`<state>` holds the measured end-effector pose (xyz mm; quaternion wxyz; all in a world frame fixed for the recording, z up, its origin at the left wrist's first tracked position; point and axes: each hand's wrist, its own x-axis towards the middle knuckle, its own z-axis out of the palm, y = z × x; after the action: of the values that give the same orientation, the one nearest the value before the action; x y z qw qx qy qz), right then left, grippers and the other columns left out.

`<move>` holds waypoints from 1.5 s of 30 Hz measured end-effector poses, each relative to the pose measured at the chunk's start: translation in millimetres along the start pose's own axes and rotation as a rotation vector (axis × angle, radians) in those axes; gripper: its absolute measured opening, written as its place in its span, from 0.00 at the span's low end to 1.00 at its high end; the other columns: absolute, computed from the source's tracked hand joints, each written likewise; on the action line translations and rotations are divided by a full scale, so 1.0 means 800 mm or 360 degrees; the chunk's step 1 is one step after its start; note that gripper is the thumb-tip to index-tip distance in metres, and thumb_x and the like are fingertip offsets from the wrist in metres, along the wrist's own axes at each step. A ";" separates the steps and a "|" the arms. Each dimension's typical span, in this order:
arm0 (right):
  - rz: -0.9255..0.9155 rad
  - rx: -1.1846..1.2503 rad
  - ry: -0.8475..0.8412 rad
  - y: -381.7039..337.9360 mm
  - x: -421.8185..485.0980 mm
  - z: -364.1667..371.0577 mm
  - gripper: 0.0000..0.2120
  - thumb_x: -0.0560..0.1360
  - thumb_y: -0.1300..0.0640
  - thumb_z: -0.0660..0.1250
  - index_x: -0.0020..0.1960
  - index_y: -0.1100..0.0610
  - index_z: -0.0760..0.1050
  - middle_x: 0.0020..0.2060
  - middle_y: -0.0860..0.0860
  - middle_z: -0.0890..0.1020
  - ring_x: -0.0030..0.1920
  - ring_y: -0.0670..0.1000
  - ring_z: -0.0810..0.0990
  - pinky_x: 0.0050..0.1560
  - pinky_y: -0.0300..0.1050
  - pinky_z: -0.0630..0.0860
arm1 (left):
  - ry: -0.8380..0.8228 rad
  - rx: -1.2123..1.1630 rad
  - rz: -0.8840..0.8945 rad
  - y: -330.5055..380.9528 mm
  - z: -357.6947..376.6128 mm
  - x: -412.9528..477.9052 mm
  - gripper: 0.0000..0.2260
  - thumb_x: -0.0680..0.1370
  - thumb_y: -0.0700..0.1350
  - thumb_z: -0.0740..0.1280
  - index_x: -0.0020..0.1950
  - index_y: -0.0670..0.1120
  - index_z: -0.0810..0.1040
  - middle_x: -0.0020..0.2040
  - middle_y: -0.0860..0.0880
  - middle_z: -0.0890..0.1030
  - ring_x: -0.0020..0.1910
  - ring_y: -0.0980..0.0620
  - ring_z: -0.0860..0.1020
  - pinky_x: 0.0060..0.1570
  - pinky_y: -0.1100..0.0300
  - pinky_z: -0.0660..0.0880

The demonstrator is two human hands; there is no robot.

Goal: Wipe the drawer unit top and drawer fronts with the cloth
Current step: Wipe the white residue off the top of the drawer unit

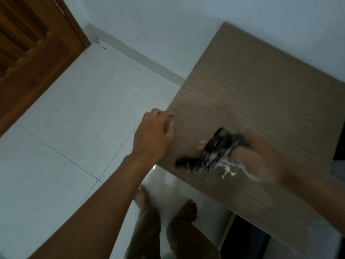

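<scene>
Left hand (155, 133): at the left edge of the drawer unit top (261, 86), near its front-left corner. Fingers loosely bent, tips touching the edge, thumb lying against the wood. Cannot tell whether it grips the edge or only rests there.

Right hand (261, 157): heavily motion-blurred, low over the front part of the surface. Fingers curled round a bunched cloth (214, 152), which it holds down on the wood. Exact finger placement not readable through the blur.

Cloth: dark with pale streaks, crumpled. Most of it sticks out to the left of the right hand, and a dark tail trails toward the front edge of the surface. It lies between the two hands, touching the right, well apart from the left.

White smear (228, 171) on the wood just beside the cloth, under the heel of the right hand.

Drawer fronts: not readable from this angle.

Surroundings: white tiled floor (74, 118), wooden door (33, 53) at upper left, pale wall (168, 19) behind the unit, two bare feet (186, 208) below the front edge.
</scene>
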<state>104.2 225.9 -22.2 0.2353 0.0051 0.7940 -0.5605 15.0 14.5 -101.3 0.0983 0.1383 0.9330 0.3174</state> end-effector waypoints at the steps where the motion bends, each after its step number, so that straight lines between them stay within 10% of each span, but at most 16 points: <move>1: 0.0001 0.0118 0.0177 -0.009 -0.004 -0.013 0.14 0.68 0.48 0.60 0.30 0.58 0.72 0.26 0.58 0.73 0.28 0.62 0.72 0.34 0.52 0.73 | -0.0042 0.0036 0.0056 0.006 0.006 -0.002 0.13 0.79 0.49 0.63 0.62 0.48 0.77 0.59 0.49 0.76 0.57 0.51 0.73 0.51 0.60 0.70; 6: 0.0029 -0.0177 0.1004 -0.032 -0.013 -0.068 0.15 0.74 0.56 0.59 0.29 0.57 0.68 0.24 0.52 0.70 0.24 0.48 0.66 0.26 0.40 0.62 | -0.0558 0.0435 0.0105 0.039 0.031 0.004 0.26 0.79 0.54 0.62 0.76 0.51 0.62 0.78 0.42 0.55 0.76 0.43 0.55 0.74 0.46 0.54; 10: 0.0176 -0.0486 0.1248 -0.006 -0.007 -0.087 0.20 0.78 0.59 0.60 0.28 0.56 0.64 0.22 0.51 0.66 0.19 0.44 0.63 0.19 0.32 0.56 | -0.0808 0.0528 -0.0015 0.052 0.036 0.015 0.29 0.80 0.54 0.62 0.78 0.56 0.54 0.80 0.45 0.40 0.78 0.45 0.40 0.74 0.42 0.43; 13: 0.0378 -0.0691 0.1191 0.037 0.012 -0.088 0.14 0.80 0.52 0.59 0.40 0.59 0.75 0.32 0.54 0.76 0.30 0.43 0.72 0.30 0.39 0.66 | -0.0879 0.0440 -0.0088 0.054 0.035 0.017 0.30 0.80 0.52 0.63 0.78 0.56 0.54 0.80 0.46 0.37 0.78 0.47 0.37 0.73 0.42 0.40; 15: 0.0581 -0.0812 0.1033 0.077 0.027 -0.084 0.18 0.80 0.46 0.56 0.62 0.56 0.74 0.58 0.59 0.79 0.56 0.57 0.78 0.52 0.47 0.72 | -0.0899 0.0426 -0.0103 0.055 0.033 0.018 0.30 0.79 0.52 0.64 0.78 0.57 0.54 0.79 0.45 0.37 0.78 0.47 0.37 0.73 0.41 0.40; 17: 0.0594 -0.0777 0.0948 0.106 0.034 -0.074 0.28 0.80 0.44 0.56 0.77 0.51 0.58 0.76 0.54 0.61 0.76 0.59 0.57 0.73 0.57 0.55 | -0.0908 0.0425 -0.0119 0.055 0.032 0.019 0.30 0.79 0.52 0.65 0.78 0.58 0.54 0.79 0.46 0.36 0.78 0.47 0.36 0.73 0.42 0.40; 20: 0.0234 -0.0910 0.1022 0.123 0.034 -0.054 0.29 0.81 0.50 0.60 0.78 0.53 0.53 0.78 0.54 0.56 0.77 0.51 0.49 0.76 0.55 0.41 | -0.0911 0.0429 -0.0124 0.055 0.034 0.021 0.30 0.79 0.52 0.65 0.78 0.59 0.55 0.79 0.46 0.36 0.78 0.48 0.36 0.73 0.42 0.40; 30: -0.0152 -0.1087 0.0727 0.136 0.012 0.003 0.38 0.77 0.48 0.60 0.74 0.38 0.36 0.76 0.46 0.57 0.77 0.49 0.52 0.76 0.58 0.44 | -0.0902 0.0509 -0.0075 0.056 0.031 0.020 0.30 0.78 0.54 0.65 0.77 0.60 0.56 0.80 0.46 0.37 0.78 0.47 0.37 0.74 0.41 0.44; 45: -0.0049 -0.0636 0.0899 0.105 -0.057 0.205 0.28 0.73 0.51 0.60 0.73 0.53 0.67 0.73 0.44 0.67 0.76 0.45 0.58 0.77 0.51 0.45 | -0.1032 0.0574 0.0104 0.046 0.017 0.015 0.28 0.79 0.50 0.65 0.77 0.59 0.57 0.80 0.45 0.37 0.78 0.45 0.38 0.75 0.43 0.47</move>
<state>227.8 122.7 -122.0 -0.0058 0.1019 0.9219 -0.3738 14.8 53.7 -89.9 0.3525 0.2764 0.8895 0.0905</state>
